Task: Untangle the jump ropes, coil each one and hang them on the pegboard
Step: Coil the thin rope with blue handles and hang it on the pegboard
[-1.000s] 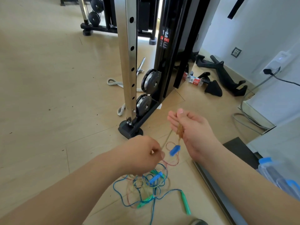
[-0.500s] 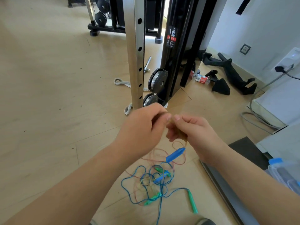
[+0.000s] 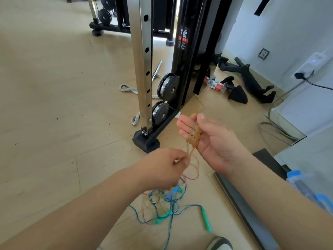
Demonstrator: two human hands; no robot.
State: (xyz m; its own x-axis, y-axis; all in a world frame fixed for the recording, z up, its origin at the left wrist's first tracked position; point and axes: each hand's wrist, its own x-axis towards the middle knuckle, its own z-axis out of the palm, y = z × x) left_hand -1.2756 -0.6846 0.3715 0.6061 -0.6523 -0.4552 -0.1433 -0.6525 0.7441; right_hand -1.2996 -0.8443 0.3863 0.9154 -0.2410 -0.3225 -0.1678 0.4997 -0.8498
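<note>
My right hand [image 3: 214, 139] holds a small coil of thin orange-pink rope [image 3: 195, 134] across its palm, the thumb pressing on it. Lower and to the left, my left hand [image 3: 165, 166] pinches the same rope where it runs down from the coil. Below both hands, a tangle of blue, pink and green jump ropes [image 3: 162, 201] lies on the wooden floor, with a green handle [image 3: 206, 219] at its right and another green handle [image 3: 162, 216] inside the tangle. No pegboard is in view.
A steel upright with holes [image 3: 144, 69] and a black machine frame with pulleys [image 3: 168, 85] stand just ahead. Black handle attachments [image 3: 252, 76], a grey rope [image 3: 129, 89], a wall cable [image 3: 277, 123] and a black mat edge [image 3: 239, 201] lie around. A shoe toe [image 3: 219, 244] shows below.
My left hand has dropped from beside my right hand down along the rope toward the tangle. The right hand has turned palm-up, showing more wraps of rope on it.
</note>
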